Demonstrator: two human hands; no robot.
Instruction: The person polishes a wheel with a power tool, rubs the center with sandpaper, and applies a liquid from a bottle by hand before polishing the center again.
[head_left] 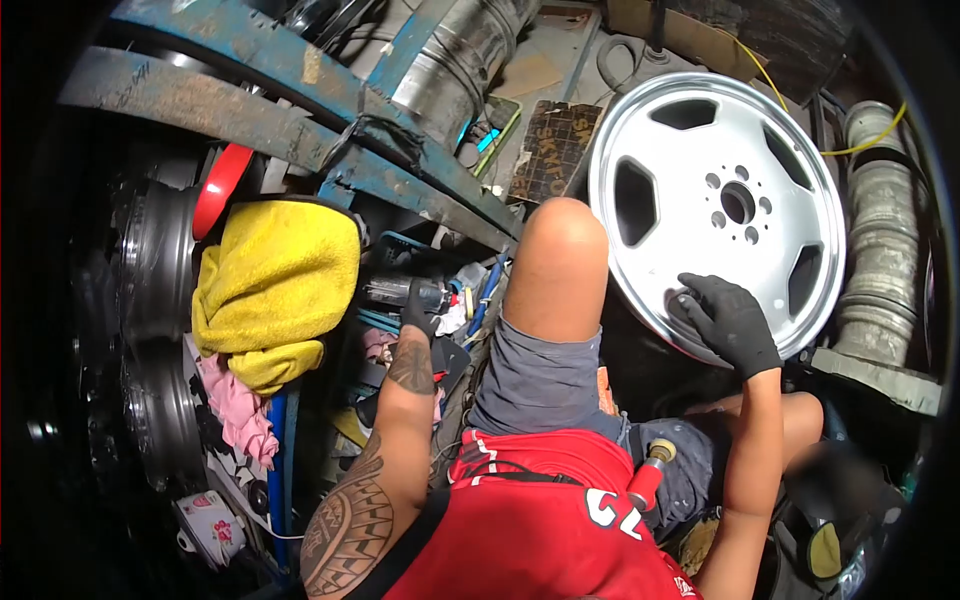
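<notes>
A silver alloy wheel (690, 215) leans in front of my right knee, its face with the bolt holes turned up toward me. My right hand (732, 318), in a black glove, is at the wheel's lower opening, fingers bent over the metal there. On the left, my left hand (420, 308), also gloved in black, reaches into a cluttered shelf. Its fingers close around a clear, bottle-like container (392, 292) lying on its side; the hand partly hides it. A small red power tool (648, 482) with a round pale tip lies on my lap.
A yellow towel (280, 280) and a pink cloth (238, 405) hang left of the shelf. A blue metal frame (420, 165) crosses above it. Stacked rims (160, 250) stand far left, a metal cylinder column (880, 235) at right. A yellow cable (868, 147) runs behind the wheel.
</notes>
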